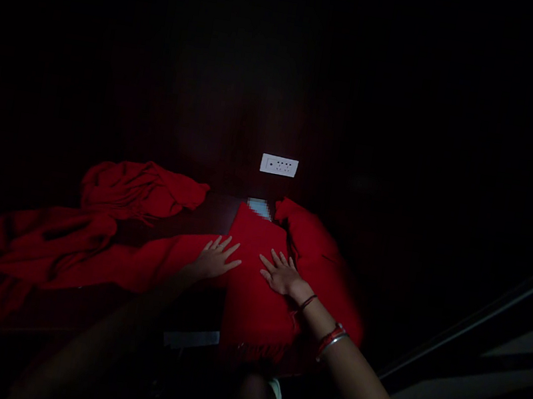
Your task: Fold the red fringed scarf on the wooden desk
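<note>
A long red cloth with a fringed edge lies across a dark surface in a very dim room. My left hand lies flat on it, fingers spread. My right hand presses flat on the folded part beside it, fingers stretched out; red bangles circle that wrist. Neither hand holds anything. The rest of the cloth is bunched up and trails to the left.
A white wall socket plate sits on the dark wall behind the cloth. A small pale object shows just beyond the fold. A slanted dark rail runs along the right. Most of the scene is too dark to read.
</note>
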Demonstrator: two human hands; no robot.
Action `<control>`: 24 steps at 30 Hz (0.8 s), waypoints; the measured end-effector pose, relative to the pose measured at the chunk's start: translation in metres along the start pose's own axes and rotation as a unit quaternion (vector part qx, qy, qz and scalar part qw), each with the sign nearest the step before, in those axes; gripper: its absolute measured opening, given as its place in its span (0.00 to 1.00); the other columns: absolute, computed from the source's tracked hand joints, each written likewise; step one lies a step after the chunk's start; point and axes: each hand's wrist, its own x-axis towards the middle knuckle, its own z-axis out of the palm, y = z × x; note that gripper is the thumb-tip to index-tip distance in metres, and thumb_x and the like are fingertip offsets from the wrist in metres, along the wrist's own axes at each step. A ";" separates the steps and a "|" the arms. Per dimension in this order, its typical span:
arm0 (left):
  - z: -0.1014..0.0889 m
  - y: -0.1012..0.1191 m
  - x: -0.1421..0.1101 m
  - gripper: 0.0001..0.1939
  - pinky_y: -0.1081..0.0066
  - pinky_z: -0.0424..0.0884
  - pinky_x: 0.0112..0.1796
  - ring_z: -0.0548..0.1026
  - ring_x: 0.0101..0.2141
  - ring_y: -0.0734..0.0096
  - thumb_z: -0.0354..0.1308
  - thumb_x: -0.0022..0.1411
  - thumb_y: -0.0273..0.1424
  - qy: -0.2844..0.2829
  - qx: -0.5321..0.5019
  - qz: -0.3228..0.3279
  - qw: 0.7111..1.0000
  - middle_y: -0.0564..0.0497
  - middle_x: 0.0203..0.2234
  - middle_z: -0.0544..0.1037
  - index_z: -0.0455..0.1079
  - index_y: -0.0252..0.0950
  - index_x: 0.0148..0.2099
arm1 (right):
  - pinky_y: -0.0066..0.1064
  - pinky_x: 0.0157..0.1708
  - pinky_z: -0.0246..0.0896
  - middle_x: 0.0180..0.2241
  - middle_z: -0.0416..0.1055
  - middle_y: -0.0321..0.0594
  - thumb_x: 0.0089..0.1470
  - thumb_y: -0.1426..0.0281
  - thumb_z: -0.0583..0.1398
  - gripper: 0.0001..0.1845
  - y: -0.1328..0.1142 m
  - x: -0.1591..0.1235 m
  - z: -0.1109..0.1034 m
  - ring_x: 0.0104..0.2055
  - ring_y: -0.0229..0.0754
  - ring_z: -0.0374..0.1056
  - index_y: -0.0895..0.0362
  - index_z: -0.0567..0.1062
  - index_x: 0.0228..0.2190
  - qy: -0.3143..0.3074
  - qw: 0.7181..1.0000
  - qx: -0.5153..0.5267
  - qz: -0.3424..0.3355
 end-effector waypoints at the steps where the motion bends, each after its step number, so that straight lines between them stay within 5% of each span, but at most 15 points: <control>1: -0.003 0.001 0.003 0.29 0.55 0.47 0.50 0.44 0.55 0.53 0.36 0.57 0.48 -0.006 -0.002 -0.005 1.000 0.47 0.57 0.48 0.45 0.42 0.59 | 0.47 0.52 0.25 0.59 0.31 0.41 0.52 0.52 0.38 0.31 -0.002 0.003 -0.005 0.59 0.51 0.27 0.47 0.42 0.55 -0.001 1.000 0.001 0.004; 5: -0.007 0.002 0.018 0.25 0.54 0.46 0.50 0.41 0.56 0.56 0.33 0.60 0.42 0.052 0.007 -0.024 0.998 0.49 0.57 0.45 0.45 0.43 0.59 | 0.44 0.53 0.23 0.59 0.27 0.40 0.51 0.50 0.34 0.33 -0.011 0.016 -0.013 0.58 0.48 0.22 0.51 0.38 0.56 0.091 0.996 0.022 -0.011; 12: 0.009 -0.009 0.019 0.27 0.56 0.45 0.50 0.45 0.55 0.58 0.33 0.59 0.46 0.014 0.001 -0.028 1.000 0.50 0.57 0.46 0.43 0.43 0.59 | 0.41 0.54 0.24 0.59 0.28 0.42 0.51 0.50 0.34 0.35 -0.008 0.028 0.012 0.59 0.48 0.24 0.54 0.39 0.56 0.044 0.998 0.019 0.033; 17: 0.002 -0.009 0.011 0.28 0.55 0.44 0.51 0.42 0.56 0.58 0.34 0.59 0.45 0.082 -0.007 -0.044 0.996 0.48 0.58 0.41 0.44 0.40 0.59 | 0.46 0.53 0.24 0.59 0.29 0.42 0.50 0.49 0.34 0.36 -0.013 0.025 0.004 0.59 0.49 0.24 0.55 0.40 0.56 0.091 0.996 0.021 0.013; 20: 0.000 -0.011 0.007 0.30 0.52 0.43 0.50 0.41 0.56 0.54 0.35 0.57 0.47 0.045 -0.013 -0.059 0.997 0.47 0.58 0.41 0.44 0.41 0.59 | 0.46 0.53 0.23 0.59 0.29 0.39 0.50 0.49 0.34 0.36 -0.016 0.025 0.004 0.59 0.47 0.23 0.54 0.39 0.56 0.117 0.993 0.023 -0.007; 24: -0.002 -0.013 0.003 0.30 0.52 0.43 0.50 0.42 0.56 0.55 0.34 0.57 0.48 -0.011 -0.021 -0.045 0.999 0.48 0.57 0.45 0.43 0.42 0.59 | 0.46 0.53 0.23 0.59 0.31 0.39 0.50 0.49 0.34 0.36 -0.016 0.030 0.009 0.59 0.47 0.26 0.54 0.41 0.56 0.066 0.997 0.027 0.016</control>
